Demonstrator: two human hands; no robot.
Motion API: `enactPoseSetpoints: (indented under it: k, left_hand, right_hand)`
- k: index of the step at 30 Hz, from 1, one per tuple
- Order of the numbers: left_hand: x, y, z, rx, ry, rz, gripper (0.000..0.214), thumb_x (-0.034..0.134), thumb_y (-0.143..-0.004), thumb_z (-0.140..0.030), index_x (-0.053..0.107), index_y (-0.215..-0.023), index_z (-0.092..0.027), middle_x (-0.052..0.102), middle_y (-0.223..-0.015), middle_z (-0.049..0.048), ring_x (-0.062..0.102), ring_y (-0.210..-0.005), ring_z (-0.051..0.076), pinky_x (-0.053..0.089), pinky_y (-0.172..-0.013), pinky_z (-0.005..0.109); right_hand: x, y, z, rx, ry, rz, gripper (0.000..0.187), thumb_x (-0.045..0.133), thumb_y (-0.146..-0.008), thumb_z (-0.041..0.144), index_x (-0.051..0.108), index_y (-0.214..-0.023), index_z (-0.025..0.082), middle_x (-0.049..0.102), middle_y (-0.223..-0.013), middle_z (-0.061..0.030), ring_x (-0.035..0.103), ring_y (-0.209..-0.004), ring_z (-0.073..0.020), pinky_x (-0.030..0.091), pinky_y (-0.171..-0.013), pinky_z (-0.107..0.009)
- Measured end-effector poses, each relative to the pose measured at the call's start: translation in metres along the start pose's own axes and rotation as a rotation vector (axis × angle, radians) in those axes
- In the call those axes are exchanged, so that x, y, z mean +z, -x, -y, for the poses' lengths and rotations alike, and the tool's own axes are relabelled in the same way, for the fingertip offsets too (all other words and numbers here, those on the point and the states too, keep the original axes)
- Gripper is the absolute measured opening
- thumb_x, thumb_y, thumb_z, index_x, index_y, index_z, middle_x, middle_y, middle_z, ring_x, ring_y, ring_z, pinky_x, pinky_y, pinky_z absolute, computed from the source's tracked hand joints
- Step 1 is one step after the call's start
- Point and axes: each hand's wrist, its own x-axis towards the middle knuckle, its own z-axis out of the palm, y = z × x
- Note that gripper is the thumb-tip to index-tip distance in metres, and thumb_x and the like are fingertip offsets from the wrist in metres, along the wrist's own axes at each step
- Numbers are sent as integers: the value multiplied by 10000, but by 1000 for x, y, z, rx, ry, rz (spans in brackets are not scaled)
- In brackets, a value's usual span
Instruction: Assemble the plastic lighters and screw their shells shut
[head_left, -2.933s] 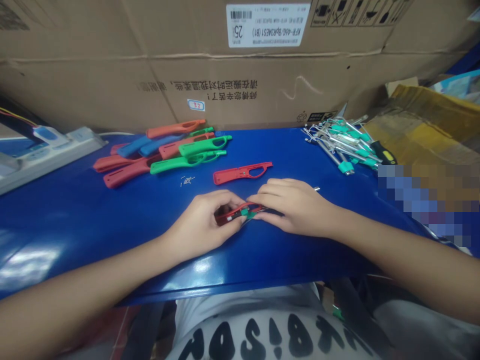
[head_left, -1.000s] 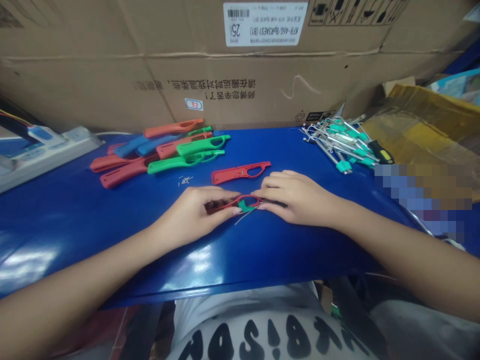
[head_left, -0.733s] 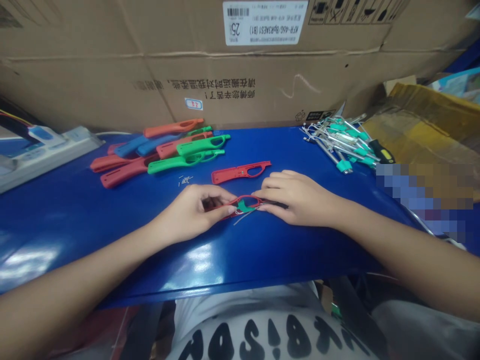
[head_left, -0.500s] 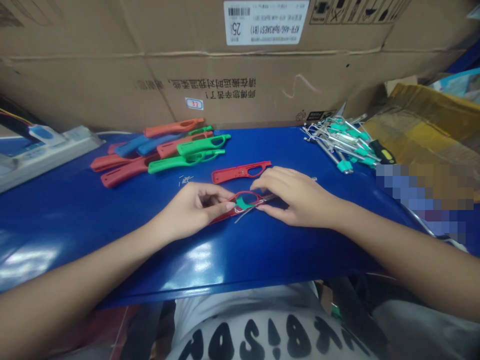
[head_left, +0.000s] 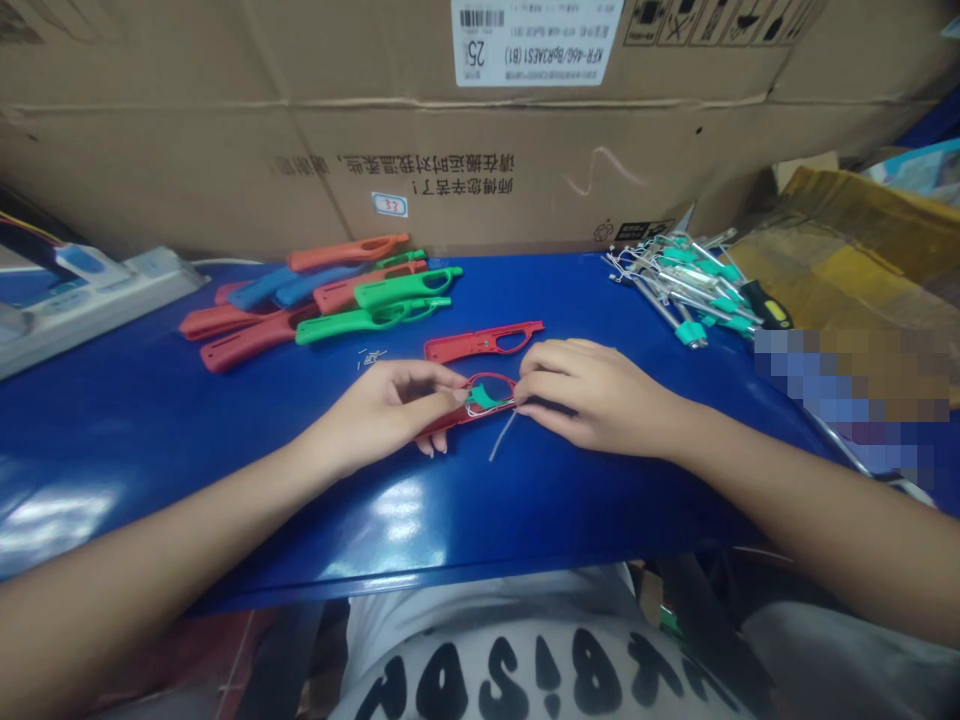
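Note:
My left hand is closed around the handle end of a red lighter shell half, held just above the blue table. A green trigger sits in this shell beside its oval loop, with thin white wires along it. My right hand pinches at the front end of the same shell; its fingers hide what lies there. From under these fingertips a thin translucent tube slants down toward me. Just behind my hands, a matching red shell half lies with its inside facing up.
Orange, blue, red and green lighter shells are heaped at the back left, near small screws. Metal rods with green triggers and a screwdriver lie back right. A power strip stands left; a cardboard box walls the back.
My right fingers have closed in on the shell's front end, covering the metal tube seen there before. The translucent tube's free end has swung right and toward me. Left fingertips now show beneath the shell.

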Motion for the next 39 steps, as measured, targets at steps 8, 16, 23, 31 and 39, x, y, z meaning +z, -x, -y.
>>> enactPoseSetpoints:
  k: [8, 16, 23, 31, 39]
  left_hand:
    - [-2, -1, 1, 11, -11, -7, 200, 694, -887, -280, 725, -964, -99, 649, -493, 0, 606, -433, 110, 504, -413, 156]
    - [-1, 0, 4, 41, -26, -31, 195, 699, -885, -268, 723, -963, -91, 636, -473, -3, 572, -401, 98, 485, -404, 153]
    - [2, 0, 2, 36, -30, -55, 163, 689, -881, -246, 719, -925, -92, 631, -463, -12, 550, -378, 83, 471, -398, 140]
    - [3, 0, 1, 4, -53, -47, 187, 765, -827, -299, 721, -882, -125, 626, -459, -24, 543, -374, 82, 469, -391, 144]
    - [1, 0, 2, -16, -17, -27, 277, 835, -770, -372, 732, -876, -138, 633, -481, -13, 543, -380, 89, 469, -390, 168]
  right_hand:
    - [-10, 0, -6, 142, 22, 93, 164, 649, -923, 296, 630, -1037, 178, 697, -1054, -79, 613, -968, -235, 398, -805, -344]
    - [-14, 6, -17, 31, 28, 140, 246, 513, -1029, 297, 729, -1011, 179, 760, -974, -72, 662, -955, -218, 389, -828, -350]
    - [-14, 4, -16, -52, 148, 134, 317, 466, -1050, 283, 758, -1019, 163, 747, -918, -85, 632, -903, -218, 376, -781, -351]
    - [-15, 1, -7, -56, 269, 140, 290, 498, -1030, 229, 762, -939, 151, 720, -829, -87, 575, -816, -206, 313, -715, -351]
    - [-18, 2, -7, 27, 177, 150, 309, 498, -1032, 286, 762, -933, 160, 742, -856, -79, 587, -859, -224, 348, -740, -355]
